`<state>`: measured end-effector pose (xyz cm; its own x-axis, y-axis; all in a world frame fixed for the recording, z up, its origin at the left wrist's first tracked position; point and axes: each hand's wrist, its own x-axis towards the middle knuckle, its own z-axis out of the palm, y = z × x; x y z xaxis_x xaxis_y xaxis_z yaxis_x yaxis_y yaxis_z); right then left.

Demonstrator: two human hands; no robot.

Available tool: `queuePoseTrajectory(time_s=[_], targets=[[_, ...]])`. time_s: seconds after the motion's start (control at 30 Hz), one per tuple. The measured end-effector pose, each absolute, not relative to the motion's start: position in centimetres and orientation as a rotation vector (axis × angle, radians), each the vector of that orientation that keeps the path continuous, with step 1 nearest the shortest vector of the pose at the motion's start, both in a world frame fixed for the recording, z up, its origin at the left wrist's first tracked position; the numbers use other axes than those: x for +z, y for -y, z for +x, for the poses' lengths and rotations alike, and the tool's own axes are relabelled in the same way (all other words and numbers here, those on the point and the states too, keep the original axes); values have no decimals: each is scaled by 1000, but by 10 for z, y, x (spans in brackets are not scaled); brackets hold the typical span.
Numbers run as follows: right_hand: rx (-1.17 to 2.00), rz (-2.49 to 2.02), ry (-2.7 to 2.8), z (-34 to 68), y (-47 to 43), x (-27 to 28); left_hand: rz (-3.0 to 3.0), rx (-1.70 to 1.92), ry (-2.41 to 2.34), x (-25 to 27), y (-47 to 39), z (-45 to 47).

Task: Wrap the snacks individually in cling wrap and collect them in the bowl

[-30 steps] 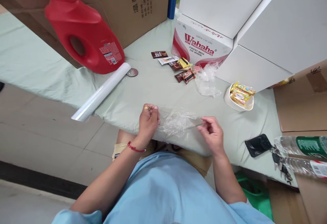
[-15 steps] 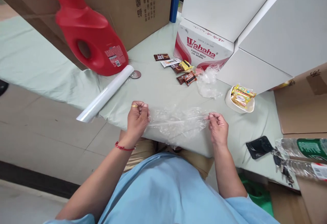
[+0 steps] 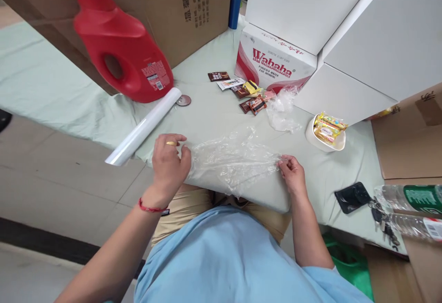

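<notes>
A crumpled sheet of clear plastic film (image 3: pixel 235 160) lies at the table's front edge, between my two hands. Its right end is pinched in the fingertips of my right hand (image 3: pixel 293 171). My left hand (image 3: pixel 171 160) is beside the film's left end, thumb and fingers apart, with nothing seen between them. A gold ring and a red wrist string are on the left. Beyond the left hand rests a white roll (image 3: pixel 145 125), slanting across the table edge. Another crumpled piece of clear plastic (image 3: pixel 283 109) sits farther back.
A red jug (image 3: pixel 120 45) and a large cardboard box (image 3: pixel 152 3) stand at the back left. Small wrapped snacks (image 3: pixel 247 92) lie before the Wahaha carton (image 3: pixel 272 61). To the right are a white bowl (image 3: pixel 319 142) of packets, a black pouch (image 3: pixel 351 197), keys and plastic bottles (image 3: pixel 414 224).
My left hand has let go of the film's left end, opened its fingers and shifted left. The right hand keeps its pinch and has moved slightly. The film has slackened and spread a little.
</notes>
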<state>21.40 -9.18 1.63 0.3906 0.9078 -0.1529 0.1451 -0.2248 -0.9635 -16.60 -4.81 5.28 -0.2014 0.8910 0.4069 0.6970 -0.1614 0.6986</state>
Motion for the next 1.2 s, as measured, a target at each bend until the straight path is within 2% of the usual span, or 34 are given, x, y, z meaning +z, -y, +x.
queuePoseTrajectory(time_s=[0.1,0.2,0.33,0.4,0.47,0.57,0.63,0.73,0.87,1.0,1.2], targets=[[927,-1629,903,210,91,18,2027,1192,-1702,73,48,-151],[836,-1632,845,203,102,18,2143,1084,-1550,73,64,-118],[821,-1718,936,212,139,17,2377,799,-1135,39,100,-90],[870,-1792,1029,232,157,22,2434,658,-935,19,112,-93],[783,-1869,1082,257,169,34,2427,607,-835,3,117,-105],[372,-1918,1078,281,168,62,2360,619,-795,-5,114,-122],[206,-1870,1174,272,156,77,2328,628,-784,-2,109,-126],[360,-1624,1709,223,128,80,2323,630,-778,6,101,-120],[637,-1258,2347,154,86,44,2377,600,-776,11,100,-119],[517,-1469,2432,146,53,9,2342,571,-824,7,112,-146],[393,-1697,2291,163,40,-3,2225,720,-1007,15,133,-184]])
